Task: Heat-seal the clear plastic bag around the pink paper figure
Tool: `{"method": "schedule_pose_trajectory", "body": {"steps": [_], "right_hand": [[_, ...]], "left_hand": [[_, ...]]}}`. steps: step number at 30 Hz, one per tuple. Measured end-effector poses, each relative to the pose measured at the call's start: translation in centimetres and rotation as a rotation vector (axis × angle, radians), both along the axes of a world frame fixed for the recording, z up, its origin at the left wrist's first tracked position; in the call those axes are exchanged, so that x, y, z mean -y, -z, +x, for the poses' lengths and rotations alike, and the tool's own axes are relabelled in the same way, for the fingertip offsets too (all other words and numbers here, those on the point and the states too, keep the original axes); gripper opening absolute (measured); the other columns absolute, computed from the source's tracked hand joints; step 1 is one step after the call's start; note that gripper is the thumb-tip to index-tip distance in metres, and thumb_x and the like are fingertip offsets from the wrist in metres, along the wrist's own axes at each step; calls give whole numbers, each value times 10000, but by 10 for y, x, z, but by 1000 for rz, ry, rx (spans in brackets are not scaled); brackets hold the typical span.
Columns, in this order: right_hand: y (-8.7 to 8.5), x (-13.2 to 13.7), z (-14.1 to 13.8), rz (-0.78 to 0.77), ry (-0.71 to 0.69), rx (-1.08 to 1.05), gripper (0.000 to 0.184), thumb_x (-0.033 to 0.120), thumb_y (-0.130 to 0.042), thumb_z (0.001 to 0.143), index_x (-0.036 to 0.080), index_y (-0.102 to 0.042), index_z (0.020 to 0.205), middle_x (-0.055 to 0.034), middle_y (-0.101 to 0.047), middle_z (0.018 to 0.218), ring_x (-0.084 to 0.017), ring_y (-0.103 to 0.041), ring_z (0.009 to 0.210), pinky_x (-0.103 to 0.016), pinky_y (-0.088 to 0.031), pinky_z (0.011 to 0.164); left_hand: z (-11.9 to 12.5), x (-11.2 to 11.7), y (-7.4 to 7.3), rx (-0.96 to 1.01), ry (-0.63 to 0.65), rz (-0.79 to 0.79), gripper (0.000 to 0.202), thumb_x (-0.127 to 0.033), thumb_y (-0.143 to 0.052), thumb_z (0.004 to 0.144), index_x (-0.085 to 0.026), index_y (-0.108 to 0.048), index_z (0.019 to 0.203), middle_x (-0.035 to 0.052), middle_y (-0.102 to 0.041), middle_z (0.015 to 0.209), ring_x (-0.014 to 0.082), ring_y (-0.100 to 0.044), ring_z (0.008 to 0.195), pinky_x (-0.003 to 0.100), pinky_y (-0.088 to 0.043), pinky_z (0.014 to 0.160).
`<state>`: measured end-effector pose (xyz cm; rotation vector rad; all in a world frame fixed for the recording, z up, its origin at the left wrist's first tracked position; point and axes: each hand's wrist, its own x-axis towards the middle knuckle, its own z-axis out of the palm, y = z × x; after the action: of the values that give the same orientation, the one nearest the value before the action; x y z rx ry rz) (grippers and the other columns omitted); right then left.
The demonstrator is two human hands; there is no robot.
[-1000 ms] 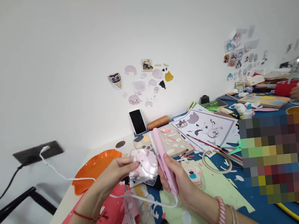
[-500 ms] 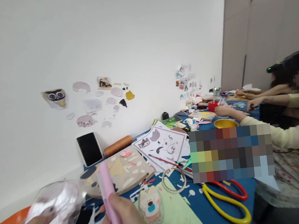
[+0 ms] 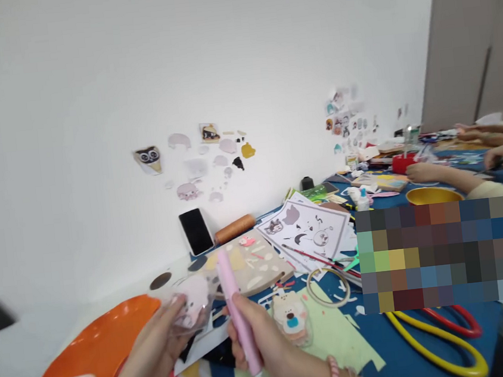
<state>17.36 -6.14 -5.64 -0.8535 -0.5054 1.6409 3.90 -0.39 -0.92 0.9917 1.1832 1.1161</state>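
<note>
While half a second ago a clear gap parts them, the clear pouch (image 3: 194,302) now sits just left of the pink tool (image 3: 230,286), and more of the orange tray (image 3: 101,342) shows at the near left. The left hand (image 3: 159,336) pinches the pouch narrowly between thumb and fingers; the right hand (image 3: 262,331) is wrapped round the upright, slightly tilted tool, left of the bear piece (image 3: 290,313).

Left fingers (image 3: 173,310) hold a clear packet (image 3: 195,296); right fingers (image 3: 250,310) grip a pink wand (image 3: 229,278).
</note>
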Motion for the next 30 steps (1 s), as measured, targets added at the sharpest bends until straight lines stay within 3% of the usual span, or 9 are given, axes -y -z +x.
{"method": "schedule_pose_trajectory", "body": {"steps": [2, 6, 10, 17, 23, 26, 30], "right_hand": [[1, 2, -1, -27, -15, 21, 327, 473, -397, 913, 175, -523, 866, 80, -458, 477, -45, -361, 289, -147, -260, 280], [2, 5, -4, -28, -50, 26, 331, 483, -398, 914, 181, -514, 849, 79, -446, 479, -44, -357, 300, -143, -255, 290], [2, 6, -4, -12, -40, 9, 323, 478, -405, 913, 180, -510, 844, 74, -458, 488, -45, -367, 309, -143, -264, 292], [2, 2, 2, 5, -48, 130, 357, 510, -419, 893, 181, -512, 790, 66, -476, 508, -57, -424, 318, -158, -294, 290], [-8, 8, 11, 51, -118, 273, 382, 512, -385, 892, 168, -505, 776, 5, -585, 582, -114, -574, 426, -223, -460, 417], [-12, 10, 11, 108, -223, 423, 341, 505, -454, 855, 172, -497, 798, -18, -613, 623, -133, -602, 477, -232, -461, 440], [-10, 13, 6, 174, -242, 715, 292, 461, -542, 803, 169, -523, 804, -11, -581, 663, -128, -568, 508, -228, -420, 429]], "left_hand": [[1, 5, -3, -30, -66, 30, 99, -107, -555, 852, -161, -548, 935, -10, -654, 632, 119, -651, 575, 188, -539, 555], [2, 10, -4, -59, -163, 147, 331, -153, -595, 841, -253, -450, 1121, -55, -653, 630, 102, -665, 584, 163, -533, 600], [0, 9, -3, -48, -227, 232, 255, -176, -630, 801, -236, -488, 1004, -47, -638, 579, 95, -622, 488, 136, -480, 485], [-3, 7, -4, 16, -217, 258, 222, -199, -656, 749, -254, -473, 863, -54, -623, 549, 104, -595, 465, 158, -475, 473], [-12, 5, -9, 22, -204, 287, 284, -287, -717, 709, -260, -467, 840, -94, -547, 491, 65, -439, 343, 133, -365, 355], [-18, 4, -16, 43, -222, 296, 263, -264, -716, 705, -246, -477, 814, -76, -579, 537, 70, -508, 402, 134, -436, 411], [-32, 4, -28, 75, -269, 330, 191, -192, -678, 727, -223, -502, 791, -32, -636, 611, 91, -601, 507, 143, -499, 486]]}}
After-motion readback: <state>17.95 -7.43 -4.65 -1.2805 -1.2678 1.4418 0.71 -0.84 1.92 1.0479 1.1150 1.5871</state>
